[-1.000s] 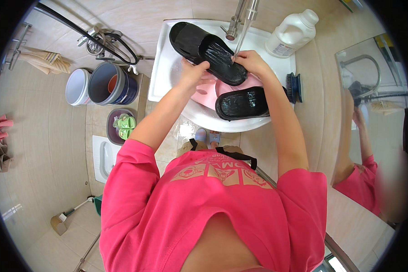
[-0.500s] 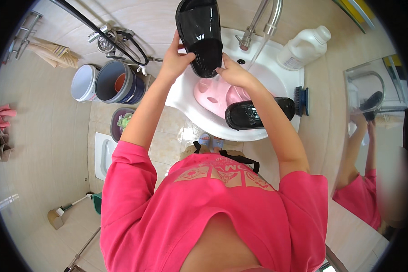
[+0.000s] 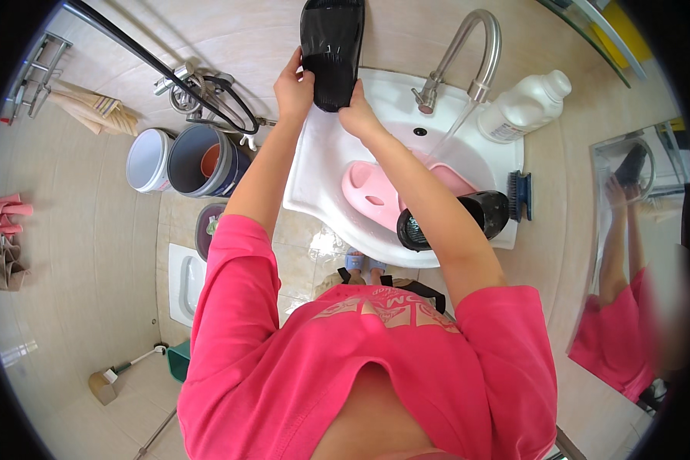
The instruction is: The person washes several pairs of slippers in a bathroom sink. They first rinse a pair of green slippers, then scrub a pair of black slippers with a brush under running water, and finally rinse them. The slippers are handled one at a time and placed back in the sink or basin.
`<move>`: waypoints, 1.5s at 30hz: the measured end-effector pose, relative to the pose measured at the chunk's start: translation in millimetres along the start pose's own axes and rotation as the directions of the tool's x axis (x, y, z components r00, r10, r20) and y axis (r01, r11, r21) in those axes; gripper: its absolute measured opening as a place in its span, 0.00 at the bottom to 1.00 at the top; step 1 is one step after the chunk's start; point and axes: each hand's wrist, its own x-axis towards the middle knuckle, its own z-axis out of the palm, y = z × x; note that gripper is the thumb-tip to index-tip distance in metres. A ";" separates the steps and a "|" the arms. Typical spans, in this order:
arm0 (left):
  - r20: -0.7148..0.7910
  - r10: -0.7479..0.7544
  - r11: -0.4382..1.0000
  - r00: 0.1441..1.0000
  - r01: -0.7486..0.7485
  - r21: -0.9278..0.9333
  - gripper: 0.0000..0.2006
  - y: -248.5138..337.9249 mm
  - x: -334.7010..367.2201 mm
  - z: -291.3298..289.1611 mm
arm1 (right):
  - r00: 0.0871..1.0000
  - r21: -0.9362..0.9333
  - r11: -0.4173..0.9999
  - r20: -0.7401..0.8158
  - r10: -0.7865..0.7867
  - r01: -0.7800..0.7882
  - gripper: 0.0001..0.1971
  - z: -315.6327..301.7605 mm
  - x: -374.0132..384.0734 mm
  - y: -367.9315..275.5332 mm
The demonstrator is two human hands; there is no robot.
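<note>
A wet black slipper (image 3: 332, 50) is held up above the back left of the sink, its sole side or inside facing me; I cannot tell which. My left hand (image 3: 294, 88) grips its left edge, thumb on the near surface. My right hand (image 3: 359, 115) holds its lower right end. Below, a pair of pink slippers (image 3: 372, 198) lies in the white sink (image 3: 314, 184). A second black slipper (image 3: 489, 212) rests along the sink's front right rim, partly behind my right forearm. Water runs from the metal tap (image 3: 479, 84) into the sink.
A white jug-shaped bottle (image 3: 514, 111) and a blue scrubbing brush (image 3: 520, 195) stand at the sink's right. Left of it are two buckets (image 3: 146, 165), a purple basin (image 3: 205, 230) and a shower hose (image 3: 241, 115). A mirror (image 3: 629, 253) hangs on the right wall.
The held black slipper has gone slightly farther up and away from the sink, with both hands still on it. My view has shifted, so the sink sits lower in the picture.
</note>
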 end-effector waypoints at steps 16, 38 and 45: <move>0.076 -0.099 0.989 0.992 0.106 -0.101 0.12 -15.6 -66.5 7.9 | 0.923 0.464 0.798 0.224 0.314 -0.384 0.15 -62.1 -39.4 23.6; 0.977 -0.212 0.876 -0.019 -0.447 0.181 0.12 78.8 -107.6 184.9 | 0.965 -0.857 0.512 0.090 0.247 -0.051 0.18 -222.7 -180.6 29.3; 0.946 -0.320 0.907 0.062 -0.268 0.324 0.19 121.5 -93.9 125.1 | 0.999 -0.780 0.626 0.034 0.009 0.021 0.12 -206.2 -143.7 8.9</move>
